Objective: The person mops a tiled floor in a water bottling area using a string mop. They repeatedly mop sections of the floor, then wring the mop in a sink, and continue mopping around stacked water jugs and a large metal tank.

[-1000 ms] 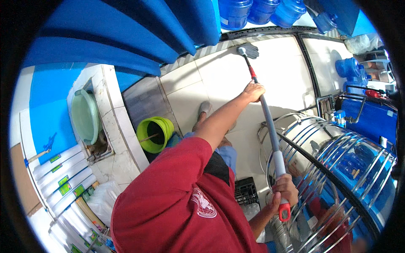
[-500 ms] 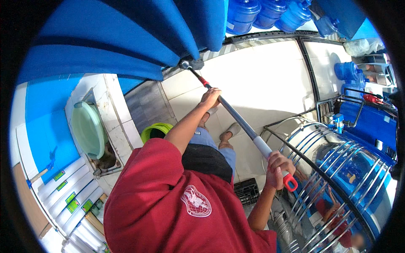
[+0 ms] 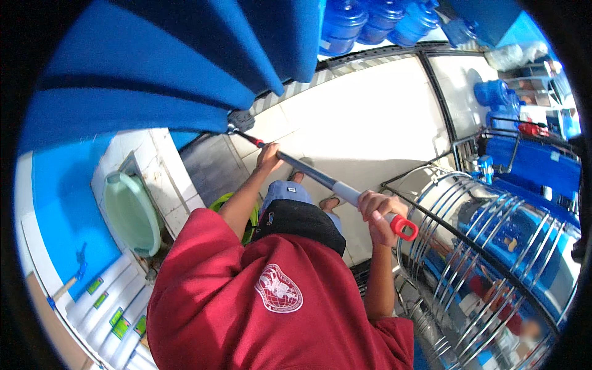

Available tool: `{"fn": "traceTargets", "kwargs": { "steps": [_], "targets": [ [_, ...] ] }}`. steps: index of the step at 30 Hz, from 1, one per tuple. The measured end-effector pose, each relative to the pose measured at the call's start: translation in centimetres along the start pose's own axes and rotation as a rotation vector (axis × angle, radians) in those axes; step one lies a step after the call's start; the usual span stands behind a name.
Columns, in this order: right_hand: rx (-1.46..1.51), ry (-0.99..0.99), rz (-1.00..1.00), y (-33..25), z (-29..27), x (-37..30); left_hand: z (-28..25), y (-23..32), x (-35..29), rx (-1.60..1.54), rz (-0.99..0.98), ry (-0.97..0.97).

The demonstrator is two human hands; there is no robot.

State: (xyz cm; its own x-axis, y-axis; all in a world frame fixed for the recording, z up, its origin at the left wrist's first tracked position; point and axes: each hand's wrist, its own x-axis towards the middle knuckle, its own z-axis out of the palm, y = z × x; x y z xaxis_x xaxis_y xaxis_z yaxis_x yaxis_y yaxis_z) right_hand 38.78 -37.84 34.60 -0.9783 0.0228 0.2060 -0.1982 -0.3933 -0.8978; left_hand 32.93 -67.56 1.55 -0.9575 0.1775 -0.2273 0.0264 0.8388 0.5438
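I hold a mop slantwise in front of me with both hands. My left hand is closed around the lower part of its grey pole, near a red collar. My right hand grips the white upper end, just below the red end cap with its hole. At the far end, the dark grey mop head lies on the floor against the hem of a blue curtain, which partly hides it.
A pale green basin stands in a tiled recess at left, above white cylinders. A lime-green bucket sits beside my left arm. Shiny metal racks crowd my right side. Large blue water bottles line the far edge.
The mop head has shifted left along the curtain's hem, and more of it shows. Both my hands have moved left with the pole, the left one also slightly nearer to me.
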Motion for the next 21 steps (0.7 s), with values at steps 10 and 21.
{"fn": "traceTargets", "kwargs": {
  "steps": [10,21],
  "targets": [
    [-0.144,-0.017,-0.102,-7.0,3.1,-0.2,1.5,5.8,2.3,-0.291,0.341,0.271],
    [-0.564,0.248,-0.226,-7.9,6.0,1.9,4.2,18.8,17.0,-0.171,0.659,-0.204]
  ]
}}
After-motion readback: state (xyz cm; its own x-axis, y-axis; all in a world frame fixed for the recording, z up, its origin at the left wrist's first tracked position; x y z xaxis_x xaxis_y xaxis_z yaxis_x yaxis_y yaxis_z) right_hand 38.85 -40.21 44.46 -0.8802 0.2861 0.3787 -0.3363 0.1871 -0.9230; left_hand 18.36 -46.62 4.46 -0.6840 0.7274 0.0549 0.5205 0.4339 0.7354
